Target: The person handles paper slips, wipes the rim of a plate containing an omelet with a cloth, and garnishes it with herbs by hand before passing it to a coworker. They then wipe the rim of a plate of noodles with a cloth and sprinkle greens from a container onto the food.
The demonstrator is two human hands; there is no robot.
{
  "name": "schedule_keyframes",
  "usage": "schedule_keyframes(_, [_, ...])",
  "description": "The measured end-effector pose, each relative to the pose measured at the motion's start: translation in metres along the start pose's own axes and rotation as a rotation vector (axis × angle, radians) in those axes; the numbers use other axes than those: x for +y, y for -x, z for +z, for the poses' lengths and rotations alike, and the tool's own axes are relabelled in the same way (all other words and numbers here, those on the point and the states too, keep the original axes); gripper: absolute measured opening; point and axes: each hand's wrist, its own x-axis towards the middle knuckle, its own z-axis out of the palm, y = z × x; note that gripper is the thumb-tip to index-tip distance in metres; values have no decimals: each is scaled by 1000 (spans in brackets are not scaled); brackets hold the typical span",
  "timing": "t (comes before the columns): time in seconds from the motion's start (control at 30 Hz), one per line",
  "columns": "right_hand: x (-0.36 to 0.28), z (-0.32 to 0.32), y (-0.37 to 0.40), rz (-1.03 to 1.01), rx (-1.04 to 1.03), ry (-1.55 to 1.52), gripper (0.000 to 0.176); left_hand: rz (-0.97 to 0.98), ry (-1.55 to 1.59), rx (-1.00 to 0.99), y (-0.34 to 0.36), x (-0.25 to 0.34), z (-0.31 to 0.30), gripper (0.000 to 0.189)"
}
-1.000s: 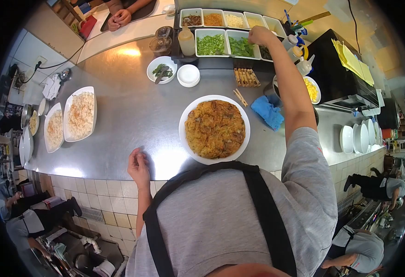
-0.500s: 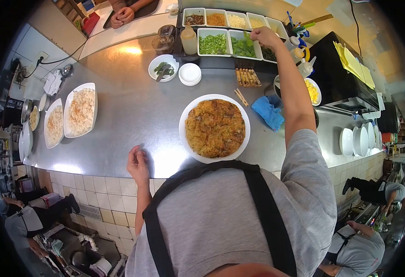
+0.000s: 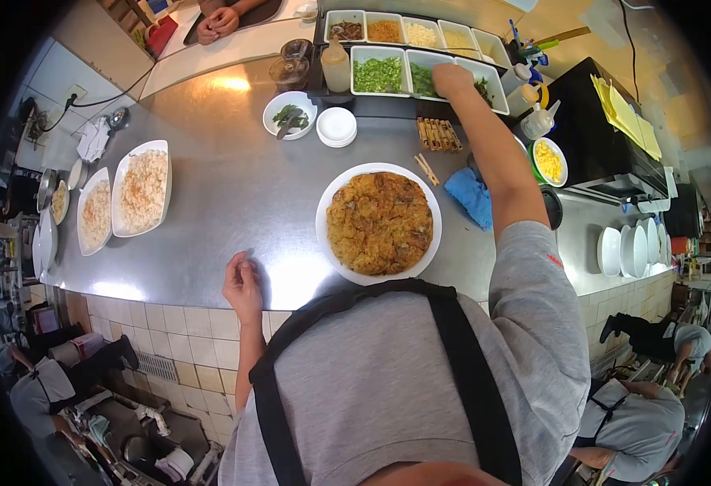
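Note:
My right hand [image 3: 453, 80] reaches into the white container of green leaves [image 3: 422, 79] at the back of the counter. Its fingers point down, hidden behind the back of the hand. My left hand [image 3: 243, 285] hovers at the counter's front edge, fingers loosely bent and apart, holding nothing. Between my arms a round, browned, pancake-like dish [image 3: 380, 223] covers most of a white plate [image 3: 321, 235]. Left of the leaves is a container of chopped green pieces [image 3: 378, 75]; to their right, another holds darker greens [image 3: 482, 87].
Two white dishes of rice [image 3: 142, 190] stand left. Near the back are a bowl of greens with a utensil [image 3: 289, 117], stacked small dishes [image 3: 337, 128], a squeeze bottle [image 3: 336, 68] and clothespins [image 3: 438, 134]. A blue cloth [image 3: 470, 197] and a yellow-filled bowl [image 3: 548, 161] lie right. Another person's hands [image 3: 218, 24] rest across the counter.
My right hand has lowered into the leaf container; a leaf showed raised at its fingertips before. My left hand stays almost where it was.

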Motion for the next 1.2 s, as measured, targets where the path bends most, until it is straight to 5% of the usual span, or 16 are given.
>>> schedule_keyframes(0.13, [33, -22, -24, -187, -130, -6, 30, 5, 14, -9, -1, -1, 0, 19])
schedule_keyframes(0.27, [31, -28, -17, -114, -205, 13, 28, 35, 4, -21, -4, -8, -1, 18])
schedule_keyframes(0.33, [23, -1, -14, -68, 54, -72, 24, 30, -2, -17, -3, -7, -1, 18])
schedule_keyframes(0.43, [6, 11, 1, -33, 101, -45, 24, 35, -22, 8, 0, 0, 0, 18])
schedule_keyframes(0.57, [20, -6, -4, -55, 75, -75, 22, 8, 7, 1, 0, 0, -1, 18])
schedule_keyframes(0.63, [33, -27, -16, -101, -125, -91, 25, 2, 32, -10, -3, -4, -2, 18])
schedule_keyframes(0.87, [70, -63, -1, -320, 47, -419, 20, 72, 4, -7, -4, -10, -3, 18])
schedule_keyframes(1.2, [54, -14, 2, -172, 147, -429, 22, 42, -4, 14, 0, -8, -2, 18])
